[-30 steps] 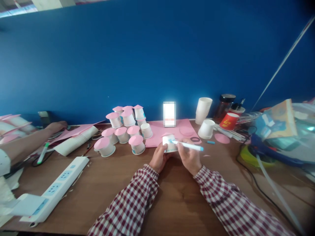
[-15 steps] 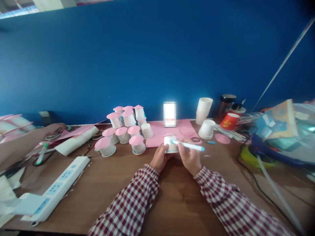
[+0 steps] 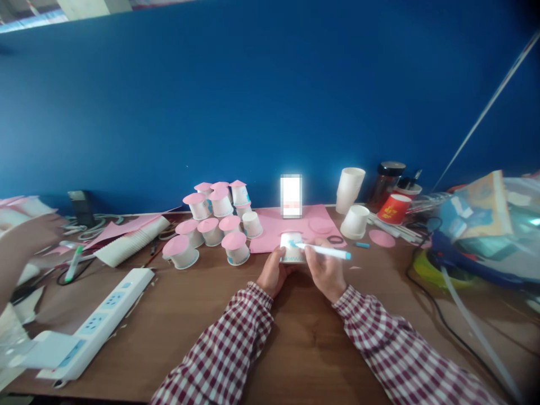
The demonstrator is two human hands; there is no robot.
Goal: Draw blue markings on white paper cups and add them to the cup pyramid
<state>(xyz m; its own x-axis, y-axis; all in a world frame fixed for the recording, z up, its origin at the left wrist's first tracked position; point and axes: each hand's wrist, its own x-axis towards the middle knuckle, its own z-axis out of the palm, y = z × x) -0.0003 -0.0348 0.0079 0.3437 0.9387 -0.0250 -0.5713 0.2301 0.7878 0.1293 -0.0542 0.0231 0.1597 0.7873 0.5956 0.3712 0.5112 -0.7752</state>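
Note:
A white paper cup (image 3: 290,251) with blue marks on its side is held over the table by my left hand (image 3: 272,271), whose fingers wrap its left side. My right hand (image 3: 325,271) pinches a white marker with a blue end (image 3: 331,251), and its tip meets or nearly meets the blue marks on the cup. Just behind lies a pink paper sheet (image 3: 264,242). To the left stand several white cups with pink paper tops (image 3: 235,247), some stacked. One cup without a pink top (image 3: 252,224) is beside them. A blue marker cap (image 3: 361,245) lies to the right.
A power strip (image 3: 99,326) and a lying stack of cups (image 3: 130,242) are at left, near another person's arm (image 3: 17,253). Upright cups (image 3: 350,188), a red cup (image 3: 394,209), a dark-lidded jar (image 3: 385,183) and a cable (image 3: 441,320) are at right.
The marker tip has shifted slightly on the cup's side, and the cup has turned or tilted a little. At left, the other person's arm has drawn back toward the edge.

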